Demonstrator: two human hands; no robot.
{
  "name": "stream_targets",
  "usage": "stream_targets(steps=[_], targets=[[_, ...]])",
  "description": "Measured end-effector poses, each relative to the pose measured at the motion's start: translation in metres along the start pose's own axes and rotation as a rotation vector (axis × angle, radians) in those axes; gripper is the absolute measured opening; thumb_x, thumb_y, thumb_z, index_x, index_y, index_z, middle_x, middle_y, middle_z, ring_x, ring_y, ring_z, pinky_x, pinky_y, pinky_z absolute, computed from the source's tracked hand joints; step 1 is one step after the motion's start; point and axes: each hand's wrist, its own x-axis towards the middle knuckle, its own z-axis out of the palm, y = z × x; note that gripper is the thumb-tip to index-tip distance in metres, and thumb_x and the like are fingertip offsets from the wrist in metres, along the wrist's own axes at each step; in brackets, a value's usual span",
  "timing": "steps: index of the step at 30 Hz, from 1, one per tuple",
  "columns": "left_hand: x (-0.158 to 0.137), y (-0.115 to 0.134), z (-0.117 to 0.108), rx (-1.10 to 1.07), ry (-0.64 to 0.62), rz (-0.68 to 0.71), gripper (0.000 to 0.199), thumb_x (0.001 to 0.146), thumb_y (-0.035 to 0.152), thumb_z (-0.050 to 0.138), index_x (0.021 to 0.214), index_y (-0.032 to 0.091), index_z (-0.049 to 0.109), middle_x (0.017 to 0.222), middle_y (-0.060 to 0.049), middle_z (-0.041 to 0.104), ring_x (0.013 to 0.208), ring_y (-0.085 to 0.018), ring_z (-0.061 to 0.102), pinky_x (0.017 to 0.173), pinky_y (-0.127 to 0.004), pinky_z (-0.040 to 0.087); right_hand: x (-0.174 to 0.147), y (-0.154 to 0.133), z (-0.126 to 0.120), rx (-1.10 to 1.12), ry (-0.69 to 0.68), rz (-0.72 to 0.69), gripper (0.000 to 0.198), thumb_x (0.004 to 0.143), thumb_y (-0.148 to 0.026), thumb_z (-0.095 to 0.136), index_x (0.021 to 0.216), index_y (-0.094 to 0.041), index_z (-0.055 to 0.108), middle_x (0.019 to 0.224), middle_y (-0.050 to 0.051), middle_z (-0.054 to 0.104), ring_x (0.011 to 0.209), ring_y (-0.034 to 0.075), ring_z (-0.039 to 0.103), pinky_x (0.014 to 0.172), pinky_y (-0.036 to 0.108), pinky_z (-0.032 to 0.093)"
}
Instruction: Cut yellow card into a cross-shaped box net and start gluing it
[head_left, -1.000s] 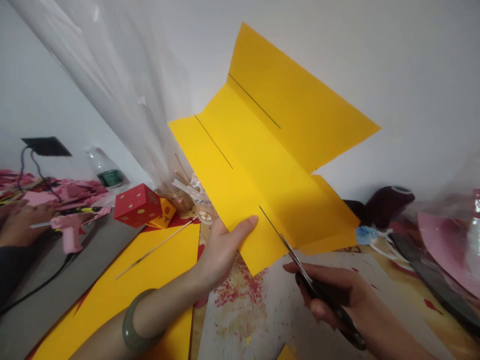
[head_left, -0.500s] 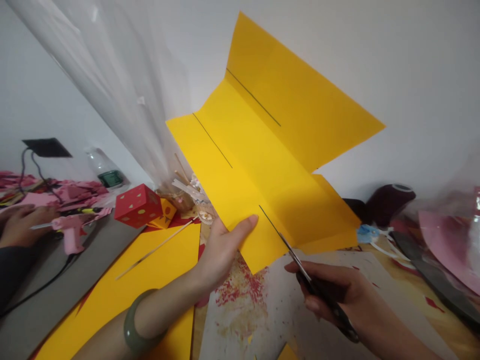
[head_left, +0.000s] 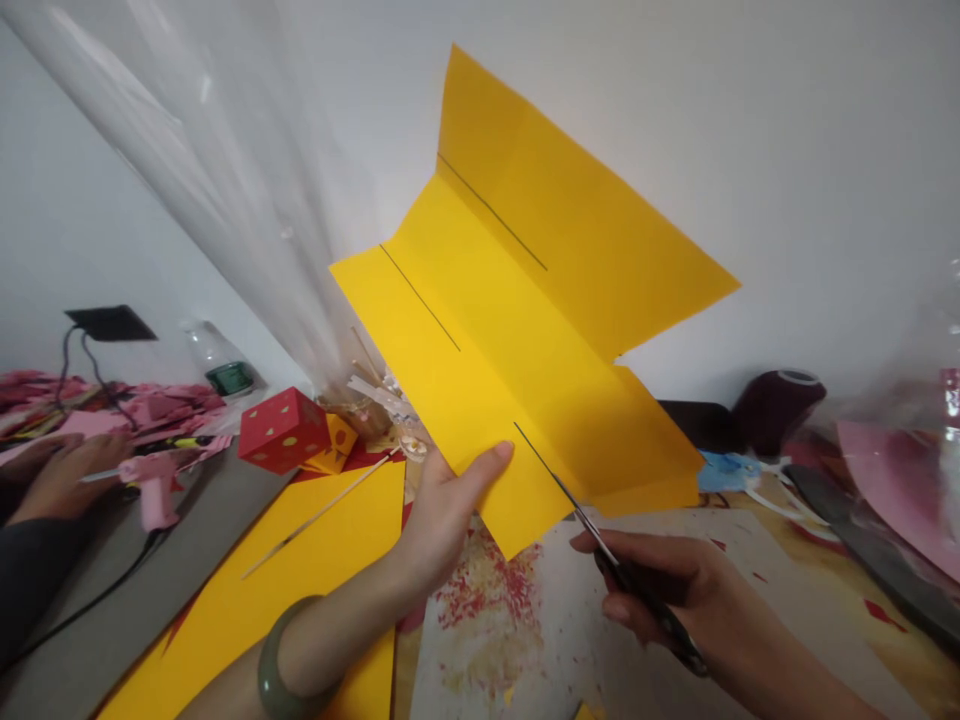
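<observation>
A folded sheet of yellow card is held up in front of me, creased into panels and marked with three dark straight lines. My left hand grips its lower left edge, thumb on top and the other fingers hidden behind. My right hand is wrapped round black-handled scissors. Their blades meet the card's lower edge, at the near end of the lowest line. How far the blades are parted I cannot make out.
Below lies stained white paper; yellow card with a thin stick is left of it. Near a red box are a pink glue gun and another person's hands. A bottle stands behind.
The yellow card has shifted slightly left and down in view, its upper panel most. Both hands keep their grips, and the scissors stay at the lowest line.
</observation>
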Motion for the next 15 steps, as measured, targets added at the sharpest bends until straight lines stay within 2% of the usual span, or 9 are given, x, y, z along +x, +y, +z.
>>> stream_targets(steps=[2, 7, 11, 15], targets=[[0.001, 0.000, 0.000, 0.003, 0.006, 0.001, 0.047, 0.073, 0.027, 0.070, 0.118, 0.018, 0.059, 0.107, -0.008, 0.070, 0.092, -0.022, 0.067, 0.083, -0.032, 0.052, -0.001, -0.003, 0.001, 0.025, 0.003, 0.034, 0.034, 0.070, -0.038, 0.067, 0.099, -0.022, 0.074, 0.055, -0.005, 0.036, 0.050, 0.010, 0.031, 0.047, 0.026, 0.027], [0.001, 0.000, 0.000, -0.009, -0.037, 0.003, 0.046, 0.075, 0.025, 0.069, 0.119, 0.018, 0.059, 0.106, -0.008, 0.071, 0.091, -0.022, 0.067, 0.081, -0.031, 0.053, -0.004, -0.011, 0.007, 0.121, 0.093, 0.094, 0.029, 0.066, -0.030, 0.069, 0.092, -0.022, 0.075, 0.054, -0.005, 0.036, 0.049, 0.009, 0.028, 0.046, 0.025, 0.023], [0.000, -0.001, 0.001, -0.002, -0.083, -0.005, 0.044, 0.075, 0.024, 0.068, 0.118, 0.018, 0.060, 0.106, -0.008, 0.071, 0.091, -0.021, 0.067, 0.081, -0.031, 0.053, -0.003, -0.010, 0.005, 0.092, 0.033, 0.065, 0.028, 0.066, -0.030, 0.069, 0.093, -0.022, 0.074, 0.053, -0.006, 0.036, 0.048, 0.008, 0.028, 0.045, 0.024, 0.020], [-0.001, -0.001, 0.001, 0.007, -0.070, -0.010, 0.043, 0.075, 0.025, 0.068, 0.117, 0.018, 0.060, 0.105, -0.008, 0.071, 0.091, -0.022, 0.068, 0.080, -0.031, 0.053, -0.002, -0.005, 0.001, 0.091, -0.013, 0.048, 0.032, 0.067, -0.032, 0.071, 0.096, -0.021, 0.073, 0.055, -0.006, 0.038, 0.050, 0.009, 0.031, 0.047, 0.024, 0.025]])
